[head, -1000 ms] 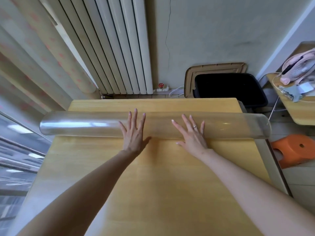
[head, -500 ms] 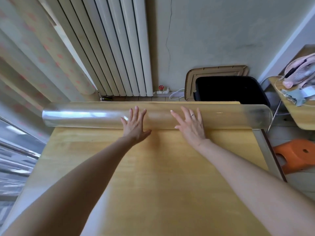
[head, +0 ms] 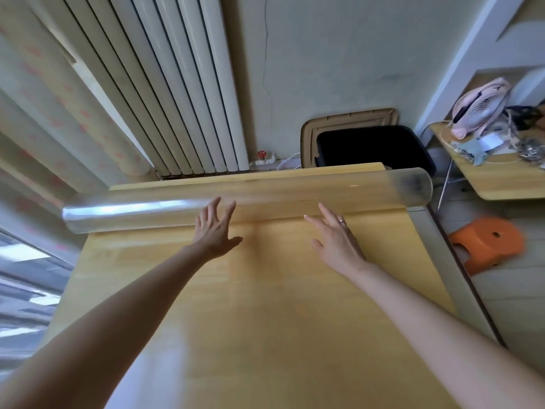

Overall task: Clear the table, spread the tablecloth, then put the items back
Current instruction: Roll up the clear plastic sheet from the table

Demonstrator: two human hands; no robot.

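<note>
tablecloth, a clear plastic sheet, is partly rolled into a long see-through tube that lies across the far end of the table, its ends sticking out past the table's left and right sides. the unrolled part lies flat over the wood between the roll and me, glossy with light. my left hand is flat, palm down, fingers straight and slightly spread, thumb out to the side, the fingertips resting against the near side of the roll. my right hand is flat too, its fingers straight and close together, the tips at the roll's near edge; whether they press on it i cannot tell. a ring sits on one of those fingers. neither hand grips anything. both arms are stretched out over the sheet. beyond the table a white radiator stands against the wall, with a black bin to its right. an orange stool sits on the floor at the right, and a side table behind it holds a pink fan and small clutter.
</note>
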